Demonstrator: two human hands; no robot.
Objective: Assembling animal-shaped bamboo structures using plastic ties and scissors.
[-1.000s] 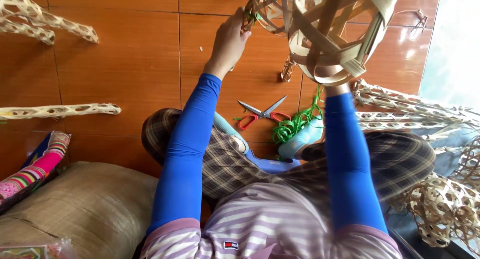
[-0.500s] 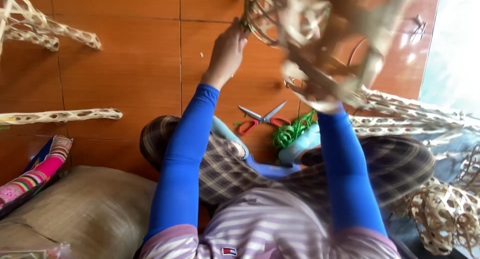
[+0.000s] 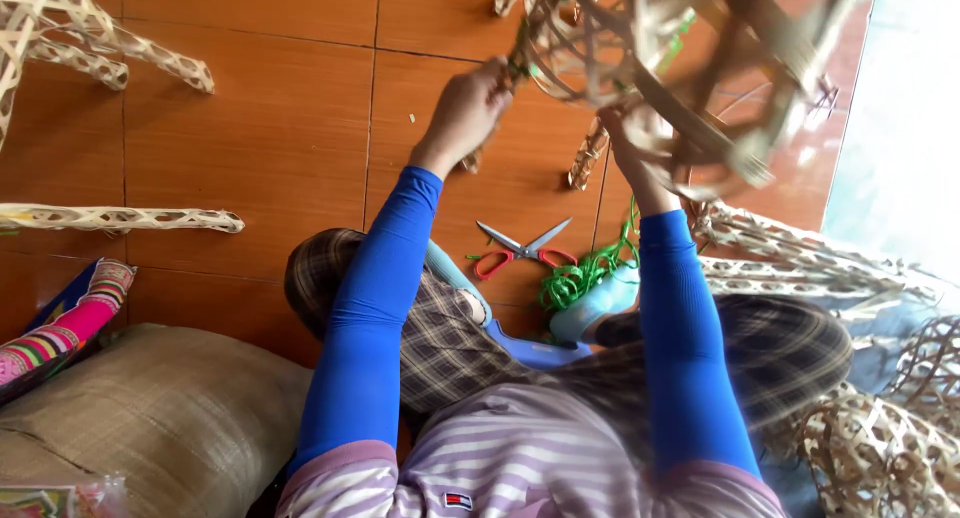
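Basket: open-weave pale bamboo-strip basket frame, raised off the floor at 12 to 1 o'clock, so both hands can reach its rim.
Left hand: fingers closed, pinching a strip at the frame's left edge, steadying it.
Right hand: under the frame; its grip is blurred, cannot tell.
Floor: red-handled steel scissors and green plastic cord coil lie near the knees, within reach.
Hidden: frame top cut off, motion-blurred.

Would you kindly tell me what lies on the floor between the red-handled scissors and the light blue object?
In the head view, a bundle of green cord lies between the red-handled scissors and the light blue object.
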